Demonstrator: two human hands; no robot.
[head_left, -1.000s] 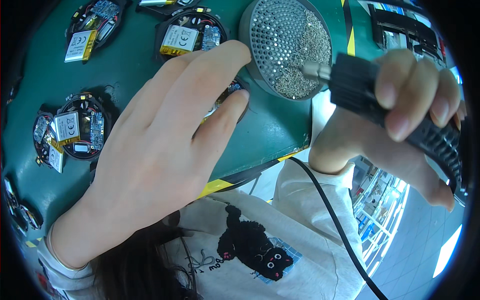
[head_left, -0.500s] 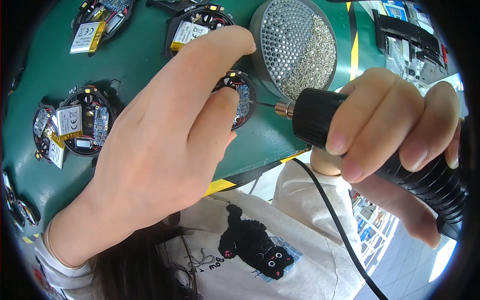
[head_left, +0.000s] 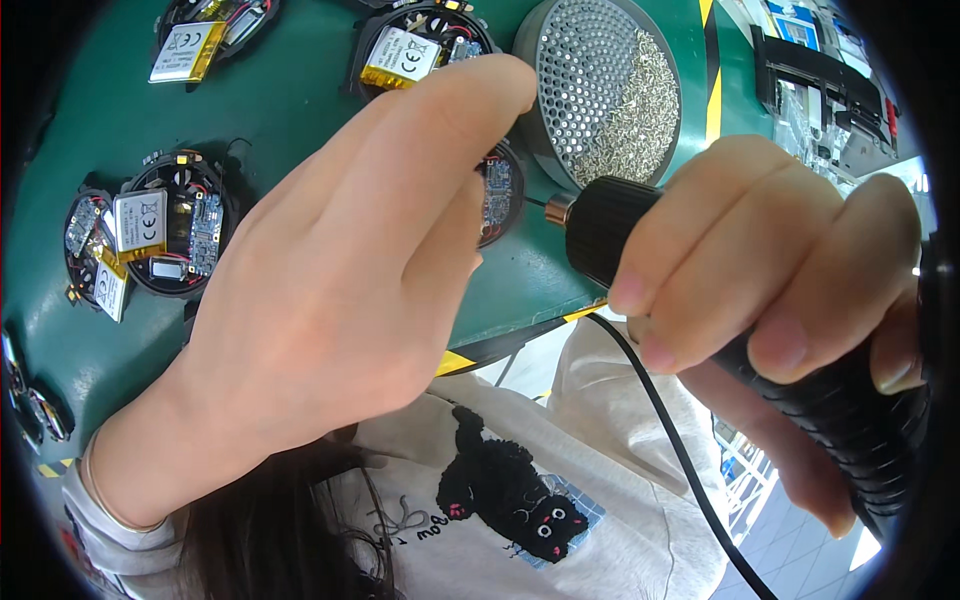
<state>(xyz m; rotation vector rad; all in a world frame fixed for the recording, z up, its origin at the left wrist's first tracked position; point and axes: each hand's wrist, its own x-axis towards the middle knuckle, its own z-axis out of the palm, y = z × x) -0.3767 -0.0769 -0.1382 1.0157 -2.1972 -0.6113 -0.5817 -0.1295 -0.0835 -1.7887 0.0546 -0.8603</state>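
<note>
My left hand [head_left: 330,250] has its fingers curled round a small round black housing with a blue circuit board [head_left: 499,190]; the hand hides most of it. My right hand [head_left: 770,250] is wrapped round a black electric screwdriver [head_left: 606,225] with a ribbed grip. Its thin bit points left at the circuit board, close to the housing's right rim; whether the tip touches is too small to tell. Beyond the screwdriver's nose stands a round grey screw tray [head_left: 540,130] with a perforated plate and a heap of tiny silvery screws [head_left: 640,120].
More round housings with boards and silver batteries lie on the green mat: a pair [head_left: 175,225] at left, another [head_left: 425,50] behind my left hand, one [head_left: 215,40] at far left. A black cable [head_left: 660,400] hangs past the striped table edge. A black device [head_left: 820,90] stands far right.
My left hand and the housing have shifted slightly right in view. The screwdriver's nose has moved a little left, and its rear end has dropped lower.
</note>
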